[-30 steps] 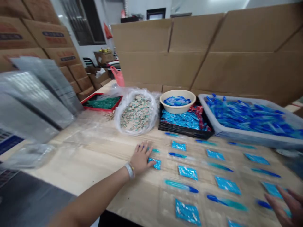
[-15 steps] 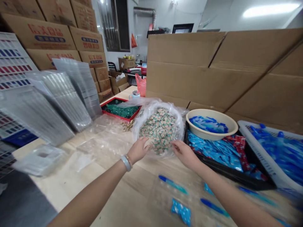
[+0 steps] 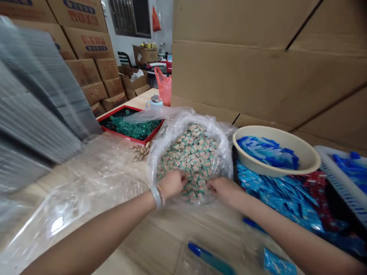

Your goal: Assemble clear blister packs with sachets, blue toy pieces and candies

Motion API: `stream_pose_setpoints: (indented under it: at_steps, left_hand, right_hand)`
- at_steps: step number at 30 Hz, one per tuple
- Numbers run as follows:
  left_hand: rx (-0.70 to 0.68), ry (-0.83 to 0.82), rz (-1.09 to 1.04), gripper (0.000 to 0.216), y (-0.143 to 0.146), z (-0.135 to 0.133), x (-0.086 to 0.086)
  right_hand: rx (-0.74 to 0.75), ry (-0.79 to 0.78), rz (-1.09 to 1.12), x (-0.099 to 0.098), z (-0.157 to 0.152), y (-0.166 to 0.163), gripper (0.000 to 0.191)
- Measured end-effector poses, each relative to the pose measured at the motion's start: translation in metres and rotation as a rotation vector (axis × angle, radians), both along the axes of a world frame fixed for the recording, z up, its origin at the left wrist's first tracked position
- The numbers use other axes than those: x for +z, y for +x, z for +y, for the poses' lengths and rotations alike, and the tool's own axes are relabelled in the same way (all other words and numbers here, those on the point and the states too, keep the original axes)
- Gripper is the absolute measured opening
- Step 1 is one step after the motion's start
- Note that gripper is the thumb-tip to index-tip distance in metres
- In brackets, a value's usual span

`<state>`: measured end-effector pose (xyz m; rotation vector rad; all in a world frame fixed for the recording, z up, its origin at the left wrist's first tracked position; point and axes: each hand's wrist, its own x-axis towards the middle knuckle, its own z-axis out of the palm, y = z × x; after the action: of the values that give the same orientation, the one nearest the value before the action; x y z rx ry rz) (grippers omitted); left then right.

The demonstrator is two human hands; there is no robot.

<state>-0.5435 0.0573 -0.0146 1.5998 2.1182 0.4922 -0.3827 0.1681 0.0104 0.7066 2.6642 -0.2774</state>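
A clear plastic bag lies wide open in the middle of the table, full of small square tan-and-green pieces. My left hand, with bands at its wrist, reaches over the near left part of the pieces. Its fingers are curled in, and whatever they hold is hidden. At the near right of the bag is my right hand, thumb and fingers pinched together over the pieces. I cannot make out what is between them. Closer to me lie a blue-and-teal pen-like stick and a blue printed packet.
On the right, a cream basin of blue pieces stands over blue packets, beside a white basket. A red-rimmed tray holds green bits. Stacked clear trays lean at left; cardboard walls the back.
The view has moved closer and tilted down. My left hand has gone from open fingers at the bag's edge to curled fingers over the pieces; my right hand has also moved over them.
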Motion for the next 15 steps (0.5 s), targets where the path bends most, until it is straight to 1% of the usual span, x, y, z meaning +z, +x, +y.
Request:
stream_pose_setpoints:
  at_steps: [2,5,7,11,15]
  left_hand:
    - [0.008,-0.046,-0.024,0.016,0.014,-0.016,-0.007]
    - [0.012,-0.037,-0.049,0.019,0.029,-0.025,-0.012]
    - [0.017,-0.046,-0.039,0.024,0.036,-0.026,-0.013]
    - [0.024,-0.060,0.055,0.023,0.047,-0.026,-0.014]
    - [0.023,-0.004,0.073,0.019,0.056,-0.030,-0.016]
  right_hand:
    - [0.059,0.011,0.004,-0.001,-0.007,0.006,0.019]
    - [0.145,0.015,0.073,-0.004,-0.017,0.009,0.021]
    - [0.149,0.036,0.081,-0.009,-0.024,0.007,0.023]
    - [0.115,0.075,0.063,-0.015,-0.033,0.006,0.025]
    - [0.117,-0.001,0.132,-0.017,-0.034,0.010,0.024]
